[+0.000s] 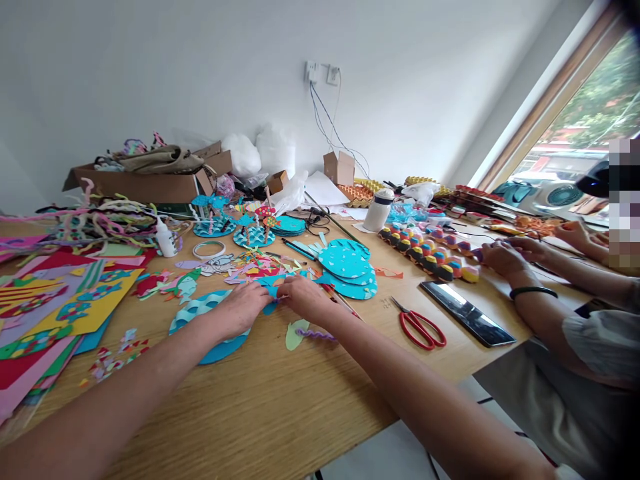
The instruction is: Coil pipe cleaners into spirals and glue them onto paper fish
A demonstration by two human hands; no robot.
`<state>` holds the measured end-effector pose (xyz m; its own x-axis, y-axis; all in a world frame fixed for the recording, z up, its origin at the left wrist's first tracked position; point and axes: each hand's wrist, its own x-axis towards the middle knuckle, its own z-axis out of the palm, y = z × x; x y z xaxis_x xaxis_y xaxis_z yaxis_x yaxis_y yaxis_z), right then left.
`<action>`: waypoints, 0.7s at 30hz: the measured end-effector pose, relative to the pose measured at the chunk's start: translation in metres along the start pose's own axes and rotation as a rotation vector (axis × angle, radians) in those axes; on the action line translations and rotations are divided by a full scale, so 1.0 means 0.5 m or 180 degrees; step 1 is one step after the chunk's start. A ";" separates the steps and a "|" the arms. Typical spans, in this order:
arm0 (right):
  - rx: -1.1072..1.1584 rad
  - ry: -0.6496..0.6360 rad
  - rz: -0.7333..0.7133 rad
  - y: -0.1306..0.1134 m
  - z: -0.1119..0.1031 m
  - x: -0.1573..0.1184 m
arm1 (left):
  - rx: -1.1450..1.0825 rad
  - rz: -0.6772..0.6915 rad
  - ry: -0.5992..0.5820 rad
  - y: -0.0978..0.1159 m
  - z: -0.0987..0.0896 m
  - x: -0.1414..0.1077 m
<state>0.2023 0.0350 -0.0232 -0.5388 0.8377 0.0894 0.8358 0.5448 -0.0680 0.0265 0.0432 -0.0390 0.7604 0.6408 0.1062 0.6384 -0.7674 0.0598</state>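
My left hand (247, 308) and my right hand (304, 297) meet over the table, fingers pinched on a small blue paper piece (274, 283). Its full shape is hidden by my fingers. Under my left forearm lies a round blue base (225, 351) with pale wavy paper strips (203, 305) on it. Close to my right wrist rest a pale green paper cutout (294, 335) and a twisted purple pipe cleaner (317, 335). Several round blue discs (350, 267) with light specks are stacked beyond my right hand.
Red-handled scissors (423, 328) and a black phone (467, 313) lie to the right. A glue bottle (165, 239) and tape roll (209, 250) stand left of centre. Coloured paper sheets (95, 300) cover the left side. A co-worker's hands (507, 259) handle a painted egg tray (430, 252).
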 end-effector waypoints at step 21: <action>0.0020 0.0255 0.1455 0.066 -0.016 -0.236 | -0.0224 0.0411 0.0010 0.148 0.000 -0.094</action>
<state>0.2943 -0.0463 -0.0281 -0.1052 0.9865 0.1253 0.9849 0.1208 -0.1244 0.0381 -0.0437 -0.0394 0.8352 0.5365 0.1206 0.5251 -0.8433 0.1148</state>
